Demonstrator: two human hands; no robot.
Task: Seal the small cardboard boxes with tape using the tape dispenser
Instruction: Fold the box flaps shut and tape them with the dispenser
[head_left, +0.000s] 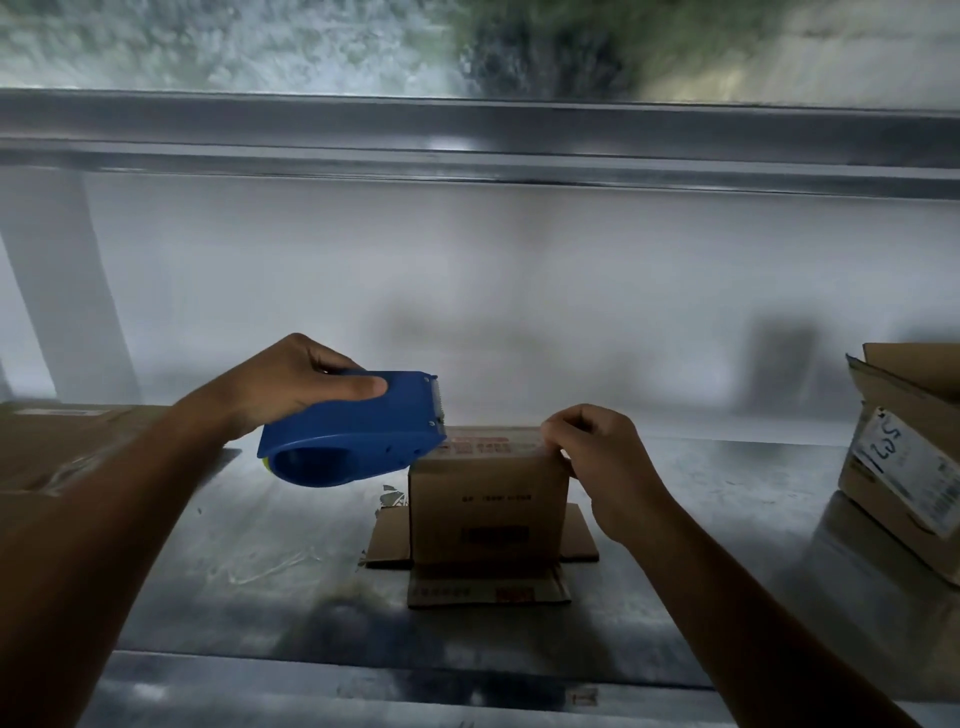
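A small cardboard box (487, 499) stands at the lower centre of the frame on a metal table (218, 551), its lower flaps splayed out flat around it. The left hand (283, 387) grips a blue tape dispenser (353, 436) left of centre, thumb laid along its side, the toothed end at the box's upper left edge. The right hand (605, 462) rests at the box's upper right corner with fingers curled on the edge; larger cartons (909, 457) sit at the far right

The blue moulded-plastic tape dispenser (358, 441) is showing a smooth, faintly glossy shell. The small brown cardboard box (488, 499) is looking matt and dry. The silvery metal tabletop (249, 530) is gleaming with smeared, streaky reflections. The white paper label (906, 462) on the larger brown cardboard carton (914, 379) is looking slightly glossy.
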